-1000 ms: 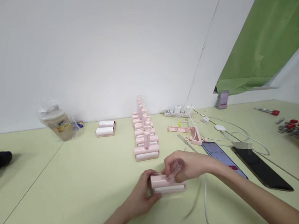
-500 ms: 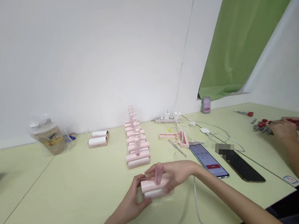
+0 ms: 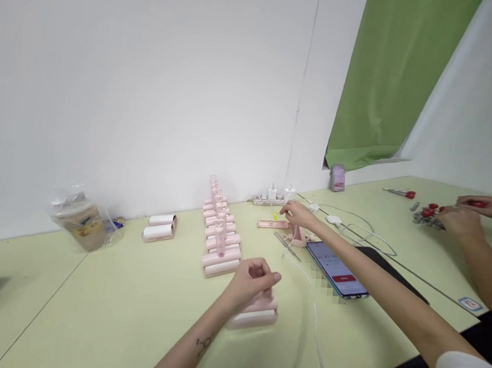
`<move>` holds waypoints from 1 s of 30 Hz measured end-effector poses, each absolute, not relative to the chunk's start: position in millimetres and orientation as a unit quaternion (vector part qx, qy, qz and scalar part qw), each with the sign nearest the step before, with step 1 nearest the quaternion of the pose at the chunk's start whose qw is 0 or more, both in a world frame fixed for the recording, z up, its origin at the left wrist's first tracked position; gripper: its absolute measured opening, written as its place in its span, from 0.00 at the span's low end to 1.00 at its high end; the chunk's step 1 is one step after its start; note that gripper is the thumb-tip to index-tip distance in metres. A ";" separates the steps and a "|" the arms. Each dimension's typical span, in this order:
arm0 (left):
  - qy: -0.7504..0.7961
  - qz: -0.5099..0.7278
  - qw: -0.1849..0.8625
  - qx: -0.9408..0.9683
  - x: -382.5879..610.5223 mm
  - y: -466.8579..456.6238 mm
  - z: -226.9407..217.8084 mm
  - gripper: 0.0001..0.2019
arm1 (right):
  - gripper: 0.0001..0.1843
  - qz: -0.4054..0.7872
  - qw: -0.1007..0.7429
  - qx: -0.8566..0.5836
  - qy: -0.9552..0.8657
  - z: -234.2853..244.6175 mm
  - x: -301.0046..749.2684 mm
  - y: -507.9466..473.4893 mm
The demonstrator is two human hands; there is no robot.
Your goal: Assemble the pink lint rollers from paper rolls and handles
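Observation:
My left hand (image 3: 250, 284) is closed around the upright handle of a pink-and-white twin-cylinder piece (image 3: 258, 318) near the front of the table. Most of that handle is hidden by the fingers. Farther back, my right hand (image 3: 298, 214) reaches over a pink plastic part (image 3: 298, 237), its fingers curved and a little apart, with nothing visible in them. A flat pink strip (image 3: 271, 224) and a small yellow piece (image 3: 274, 214) lie just left of those fingers. Similar twin-cylinder pieces with upright clear pink handles stand in a row (image 3: 221, 260) beyond my left hand.
Tweezers (image 3: 287, 246), a lit phone (image 3: 336, 270) and a white cable (image 3: 316, 321) lie around my right arm. Back left are a handleless twin-cylinder piece (image 3: 160, 229) and a bagged cup (image 3: 85, 227). At right, another person's hands (image 3: 464, 219) handle red-and-grey items.
My right hand has let go of the twin-cylinder piece and moved back to the pink part. My left hand has shifted from the piece's side to its handle.

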State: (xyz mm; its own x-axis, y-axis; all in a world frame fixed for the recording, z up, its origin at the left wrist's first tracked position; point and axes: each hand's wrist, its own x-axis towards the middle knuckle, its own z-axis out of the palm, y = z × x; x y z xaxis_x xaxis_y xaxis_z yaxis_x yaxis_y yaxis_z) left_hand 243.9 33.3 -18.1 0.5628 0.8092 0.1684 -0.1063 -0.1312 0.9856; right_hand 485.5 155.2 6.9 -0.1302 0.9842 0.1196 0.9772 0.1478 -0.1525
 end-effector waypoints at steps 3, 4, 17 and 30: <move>0.293 0.403 0.606 0.621 255.2 32.5 -32.4 0.22 | 0.13 0.032 0.010 -0.654 -0.755 -5.0 479.9 165.9; 0.297 0.409 0.605 0.615 255.5 31.9 -35.9 0.22 | 0.13 0.038 -0.011 -0.656 -0.753 -10.3 477.9 166.7; 0.285 0.415 0.645 0.575 252.4 32.2 -37.6 0.18 | 0.13 0.141 0.198 -0.629 -0.738 8.5 456.6 123.4; 0.173 0.449 0.654 0.583 250.8 43.8 -56.6 0.31 | 0.11 0.378 0.510 -0.416 -0.651 -2.2 350.8 5.2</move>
